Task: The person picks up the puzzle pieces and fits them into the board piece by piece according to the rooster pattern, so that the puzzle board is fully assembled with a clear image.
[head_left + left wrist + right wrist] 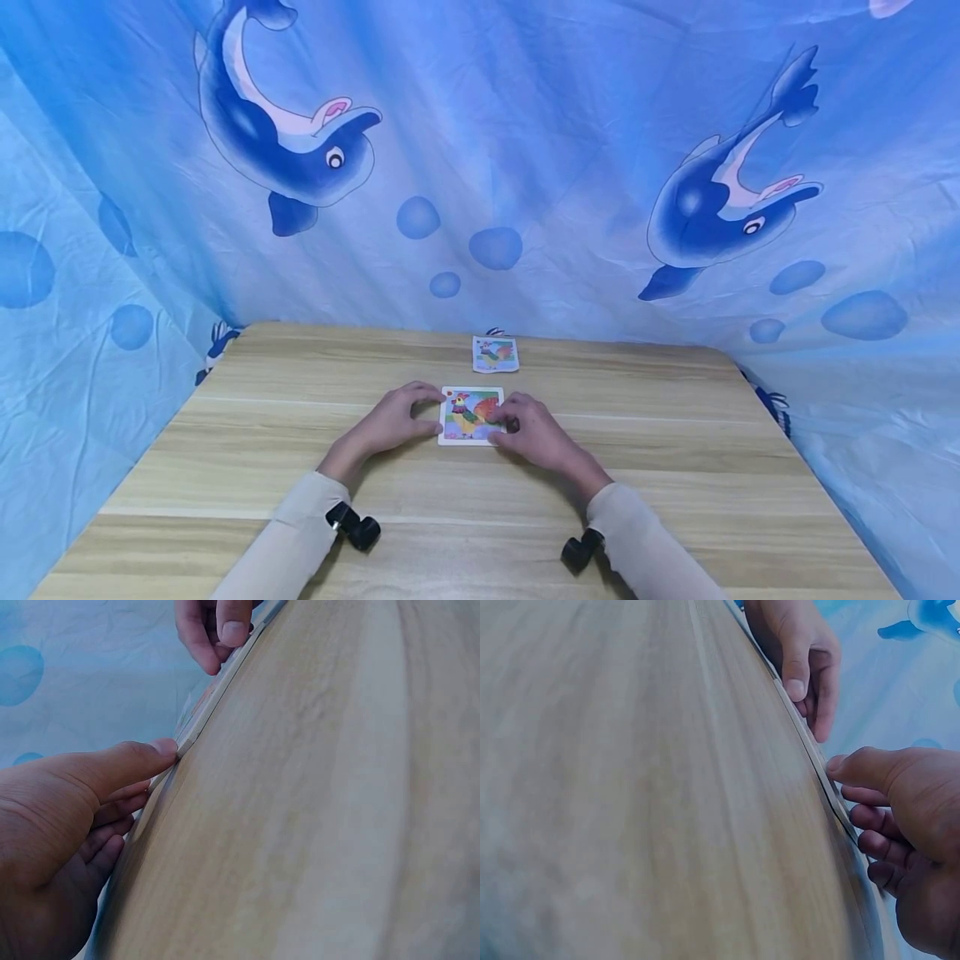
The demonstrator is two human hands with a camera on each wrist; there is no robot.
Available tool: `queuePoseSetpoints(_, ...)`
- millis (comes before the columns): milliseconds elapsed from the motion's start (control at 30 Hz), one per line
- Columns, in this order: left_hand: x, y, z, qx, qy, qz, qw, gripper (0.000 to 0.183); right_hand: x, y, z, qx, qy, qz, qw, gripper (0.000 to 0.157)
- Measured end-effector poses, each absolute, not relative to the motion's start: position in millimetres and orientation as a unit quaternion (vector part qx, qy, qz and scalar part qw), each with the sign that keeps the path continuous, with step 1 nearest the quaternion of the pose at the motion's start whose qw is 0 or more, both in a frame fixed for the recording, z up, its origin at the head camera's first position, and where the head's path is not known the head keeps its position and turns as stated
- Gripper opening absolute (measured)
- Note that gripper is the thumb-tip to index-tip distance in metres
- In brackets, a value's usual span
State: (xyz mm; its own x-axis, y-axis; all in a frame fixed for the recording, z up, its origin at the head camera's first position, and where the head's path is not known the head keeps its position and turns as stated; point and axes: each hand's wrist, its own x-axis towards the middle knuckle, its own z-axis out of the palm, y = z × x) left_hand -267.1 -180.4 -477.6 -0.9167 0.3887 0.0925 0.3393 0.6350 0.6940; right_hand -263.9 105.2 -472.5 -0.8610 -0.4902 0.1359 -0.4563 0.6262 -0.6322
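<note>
A square rooster picture board point(459, 427) with a white border lies flat on the wooden table. My left hand point(396, 419) touches its left side, index finger near the upper corner and thumb near the lower one, a gap between them. From the other side, my right hand point(531, 431) rests its thumb and fingertips on the right part of the picture, covering some of it. In the left wrist view, my left thumb meets the near corner of the thin board point(196, 727). The right wrist view has my right thumb at the board's edge point(804, 733), other fingers bent loosely behind.
Behind the board lies a smaller sheet point(495, 355) with a like rooster picture, near the table's back edge. The wooden table point(480, 517) ends at a blue cloth backdrop point(525, 150) with dolphins. Black clips point(362, 532) are on both sleeves.
</note>
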Motion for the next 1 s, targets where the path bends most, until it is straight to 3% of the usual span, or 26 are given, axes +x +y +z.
queuePoseSetpoints(1000, -266.4, -186.0, -481.9, 0.199, 0.904, 0.376, 0.031, 0.048, -264.3, 99.6, -477.1, -0.262, 0.902, -0.342, 0.025, 0.019)
